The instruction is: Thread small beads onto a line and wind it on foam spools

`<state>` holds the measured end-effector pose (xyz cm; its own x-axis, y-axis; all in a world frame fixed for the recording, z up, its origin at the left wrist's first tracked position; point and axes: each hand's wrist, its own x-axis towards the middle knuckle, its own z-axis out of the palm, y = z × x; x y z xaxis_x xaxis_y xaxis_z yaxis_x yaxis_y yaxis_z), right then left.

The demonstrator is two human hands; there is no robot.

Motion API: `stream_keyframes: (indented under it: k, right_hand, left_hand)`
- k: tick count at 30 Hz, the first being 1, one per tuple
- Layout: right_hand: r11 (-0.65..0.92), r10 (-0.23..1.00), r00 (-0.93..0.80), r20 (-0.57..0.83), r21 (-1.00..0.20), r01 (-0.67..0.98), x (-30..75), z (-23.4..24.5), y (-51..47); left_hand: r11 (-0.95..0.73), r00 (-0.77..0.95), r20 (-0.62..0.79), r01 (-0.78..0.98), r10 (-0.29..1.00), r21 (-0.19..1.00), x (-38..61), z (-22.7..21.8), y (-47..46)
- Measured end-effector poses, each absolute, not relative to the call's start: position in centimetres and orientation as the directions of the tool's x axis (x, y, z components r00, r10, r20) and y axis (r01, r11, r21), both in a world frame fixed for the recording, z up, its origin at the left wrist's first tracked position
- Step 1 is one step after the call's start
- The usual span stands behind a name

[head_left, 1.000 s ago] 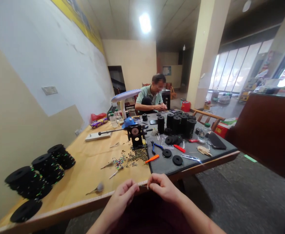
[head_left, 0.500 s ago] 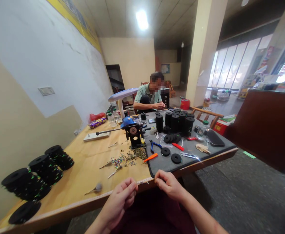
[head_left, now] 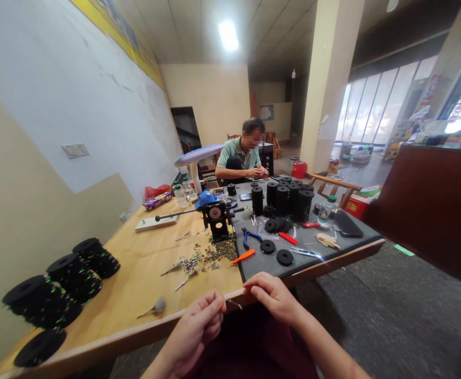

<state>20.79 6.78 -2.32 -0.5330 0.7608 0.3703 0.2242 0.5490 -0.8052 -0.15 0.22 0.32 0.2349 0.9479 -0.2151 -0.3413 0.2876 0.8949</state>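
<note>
My left hand (head_left: 204, 318) is closed in a pinch at the near table edge; what lies between thumb and forefinger is too small to make out. Just right of its fingertips is a tiny slim piece (head_left: 235, 303), pale and dark, against the table's edge. My right hand (head_left: 272, 297) has its thumb and bent fingers together, and what they grip, if anything, is hidden. Beyond both hands lie an orange-handled tool (head_left: 243, 256) and a heap of small brass-coloured pieces (head_left: 223, 250), with coloured beads (head_left: 191, 261) beside it.
Black foam spools stand at left (head_left: 62, 268) and on the grey mat (head_left: 260, 268) at right. A black winding device (head_left: 217, 221), blue pliers (head_left: 250, 237), scissors-like metal tweezers (head_left: 306, 252) and a bottle (head_left: 327, 211) are around. Across the table sits another person (head_left: 238, 158).
My right hand has shifted slightly left and up, with its fingers stretched further toward my left hand. My left hand moved slightly right. The tiny slim piece shows more clearly between them.
</note>
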Motion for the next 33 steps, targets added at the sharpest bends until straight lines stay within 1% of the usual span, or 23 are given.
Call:
stream_keyframes:
  k: [3,5,8,12,15,17,20,22,26,33]
  right_hand:
    - [0.569,0.712,-0.588,0.384,-0.806,0.163,19.4,-1.6,6.1]
    - [0.572,0.716,-0.584,0.383,-0.801,0.176,18.8,-1.5,5.9]
    - [0.51,0.755,-0.566,0.332,-0.84,0.187,18.6,-1.6,6.0]
    - [0.42,0.738,-0.607,0.294,-0.905,0.072,18.8,-1.5,6.2]
    - [0.372,0.735,-0.618,0.277,-0.928,0.026,18.6,-1.3,6.1]
    - [0.366,0.744,-0.614,0.264,-0.93,0.044,18.3,-1.3,6.1]
    - [0.413,0.76,-0.583,0.288,-0.906,0.091,18.0,-1.4,6.1]
    - [0.404,0.759,-0.58,0.296,-0.912,0.064,17.9,-1.6,6.1]
    - [0.318,0.724,-0.634,0.273,-0.947,-0.045,18.0,-1.9,6.1]
    - [0.326,0.753,-0.607,0.256,-0.945,0.006,17.8,-2.2,6.1]
  left_hand:
    - [0.295,0.236,-0.22,-0.355,0.947,0.887,-0.1,0.4,0.1]
    - [0.297,0.226,-0.225,-0.368,0.948,0.881,-0.2,0.6,0.0]
    - [0.301,0.221,-0.228,-0.398,0.948,0.867,-0.2,0.9,-0.2]
    - [0.311,0.247,-0.224,-0.41,0.943,0.857,-0.3,0.8,-0.1]
    - [0.311,0.242,-0.226,-0.414,0.944,0.855,-0.3,0.5,0.0]
    - [0.308,0.233,-0.227,-0.419,0.946,0.854,-0.3,0.3,0.1]
    - [0.307,0.24,-0.222,-0.416,0.945,0.856,-0.4,0.2,0.1]
    - [0.308,0.246,-0.221,-0.409,0.944,0.859,-0.5,0.3,0.1]
    - [0.31,0.247,-0.222,-0.411,0.943,0.857,-0.6,0.0,0.2]
    - [0.307,0.26,-0.212,-0.41,0.942,0.859,-0.4,-0.2,0.3]
